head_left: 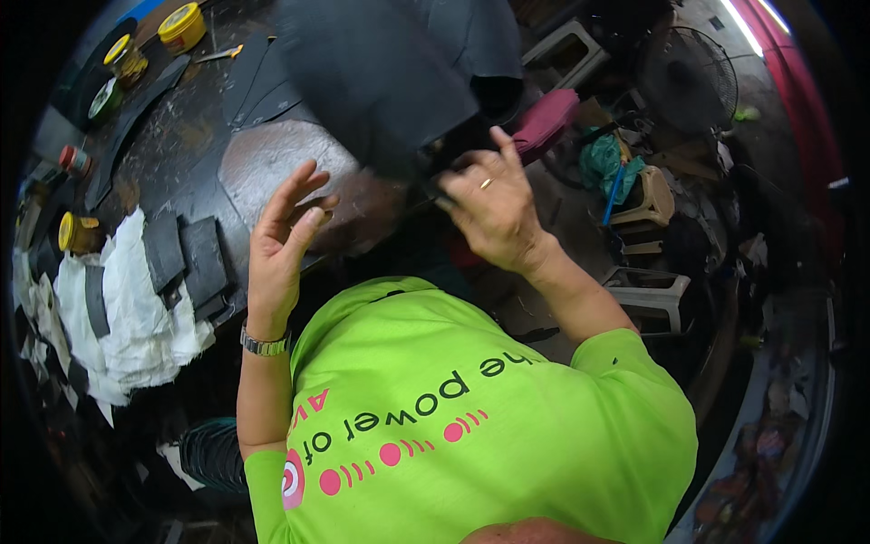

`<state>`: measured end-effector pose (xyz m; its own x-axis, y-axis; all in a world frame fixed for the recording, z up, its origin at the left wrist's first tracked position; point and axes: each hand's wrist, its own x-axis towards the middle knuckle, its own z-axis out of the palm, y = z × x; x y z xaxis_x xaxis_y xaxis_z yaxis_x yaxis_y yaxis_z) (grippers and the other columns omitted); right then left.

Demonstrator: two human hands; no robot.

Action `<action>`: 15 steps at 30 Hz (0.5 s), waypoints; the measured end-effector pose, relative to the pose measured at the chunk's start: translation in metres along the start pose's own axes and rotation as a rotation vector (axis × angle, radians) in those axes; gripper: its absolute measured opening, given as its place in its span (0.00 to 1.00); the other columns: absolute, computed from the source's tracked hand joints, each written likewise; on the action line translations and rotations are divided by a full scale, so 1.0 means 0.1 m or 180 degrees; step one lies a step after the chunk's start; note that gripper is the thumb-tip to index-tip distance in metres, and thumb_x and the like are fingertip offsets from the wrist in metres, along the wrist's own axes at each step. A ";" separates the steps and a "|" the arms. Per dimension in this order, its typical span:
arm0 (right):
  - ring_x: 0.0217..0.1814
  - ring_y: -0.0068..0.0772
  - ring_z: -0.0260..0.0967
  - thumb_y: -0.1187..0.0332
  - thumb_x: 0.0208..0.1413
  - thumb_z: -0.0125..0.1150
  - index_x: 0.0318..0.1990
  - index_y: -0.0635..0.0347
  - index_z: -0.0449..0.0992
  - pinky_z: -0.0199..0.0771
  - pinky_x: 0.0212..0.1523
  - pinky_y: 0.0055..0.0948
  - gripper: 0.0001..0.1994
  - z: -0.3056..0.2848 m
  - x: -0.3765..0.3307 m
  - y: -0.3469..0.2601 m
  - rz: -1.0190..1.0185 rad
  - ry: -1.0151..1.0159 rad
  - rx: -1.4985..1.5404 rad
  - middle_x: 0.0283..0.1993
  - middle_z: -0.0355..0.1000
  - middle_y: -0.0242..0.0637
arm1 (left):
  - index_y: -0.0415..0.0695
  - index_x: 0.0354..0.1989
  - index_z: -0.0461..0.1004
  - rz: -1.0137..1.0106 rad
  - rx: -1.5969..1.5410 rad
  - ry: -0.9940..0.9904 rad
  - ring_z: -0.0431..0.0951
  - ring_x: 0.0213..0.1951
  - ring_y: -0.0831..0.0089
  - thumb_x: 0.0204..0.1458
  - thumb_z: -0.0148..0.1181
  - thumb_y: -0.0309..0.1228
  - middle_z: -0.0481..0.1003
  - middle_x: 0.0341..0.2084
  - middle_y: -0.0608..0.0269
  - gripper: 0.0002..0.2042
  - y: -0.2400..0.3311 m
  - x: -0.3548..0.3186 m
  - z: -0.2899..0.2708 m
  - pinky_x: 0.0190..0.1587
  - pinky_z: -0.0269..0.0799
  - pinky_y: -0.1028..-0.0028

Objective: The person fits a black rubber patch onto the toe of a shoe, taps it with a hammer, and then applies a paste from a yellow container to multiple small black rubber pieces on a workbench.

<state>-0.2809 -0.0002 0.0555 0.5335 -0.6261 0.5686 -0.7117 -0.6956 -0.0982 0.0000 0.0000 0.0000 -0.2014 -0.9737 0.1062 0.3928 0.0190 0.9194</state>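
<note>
My left hand (pixel 288 231), with a metal watch on its wrist, is raised near the table's front edge. Its fingers are apart and slightly bent, holding nothing. A large black flat sheet (pixel 376 77), blurred by motion, hangs above the table. At its lower right corner, the fingers of my right hand (pixel 494 204) are closed on it; a ring shows on one finger. Partly under the sheet and beside my left hand lies a smooth brownish-grey slab (pixel 272 159).
Black cut pieces (pixel 258 86), yellow-lidded jars (pixel 127 59) and an orange-handled cutter (pixel 222 54) sit on the dark table (pixel 186 127). White cloth (pixel 145 308) with black strips lies at left. At right are a fan (pixel 689 77), plastic stools (pixel 648 295) and a green bag (pixel 603 163).
</note>
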 end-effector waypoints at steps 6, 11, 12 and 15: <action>0.49 0.49 0.71 0.72 0.51 0.68 0.49 0.62 0.77 0.62 0.65 0.61 0.16 0.05 -0.36 0.56 0.1003 0.0349 -0.0728 0.39 0.72 0.42 | 0.38 0.55 0.75 -0.0403 0.0053 0.0061 0.80 0.43 0.77 0.64 0.57 0.26 0.80 0.45 0.59 0.12 -0.19 -0.05 -0.04 0.50 0.74 0.76; 0.57 0.51 0.66 0.71 0.53 0.66 0.51 0.63 0.75 0.61 0.66 0.58 0.17 0.35 -0.46 0.92 0.1238 0.0373 -0.0600 0.50 0.69 0.46 | 0.38 0.54 0.76 -0.0445 -0.0028 0.0144 0.79 0.42 0.78 0.64 0.57 0.26 0.80 0.45 0.60 0.12 -0.25 -0.06 -0.10 0.48 0.74 0.78; 0.61 0.54 0.63 0.70 0.52 0.68 0.54 0.62 0.73 0.58 0.68 0.57 0.21 0.42 -0.44 0.98 0.1357 0.0257 -0.0622 0.54 0.66 0.48 | 0.38 0.54 0.76 -0.0456 -0.0030 0.0195 0.79 0.42 0.78 0.64 0.57 0.26 0.80 0.45 0.60 0.12 -0.24 -0.06 -0.11 0.48 0.74 0.78; 0.64 0.55 0.60 0.67 0.50 0.71 0.57 0.60 0.70 0.54 0.70 0.58 0.26 0.54 -0.33 1.01 0.1540 0.0213 -0.1271 0.56 0.65 0.48 | 0.38 0.53 0.76 -0.0383 0.0203 0.0192 0.79 0.43 0.78 0.64 0.58 0.27 0.80 0.45 0.60 0.12 -0.19 -0.08 -0.16 0.47 0.74 0.78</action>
<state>-0.3453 -0.0685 -0.0177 0.0879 -0.8047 0.5872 -0.9880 -0.1458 -0.0518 0.0081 0.0035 -0.0242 -0.1886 -0.9817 -0.0275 0.3108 -0.0862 0.9465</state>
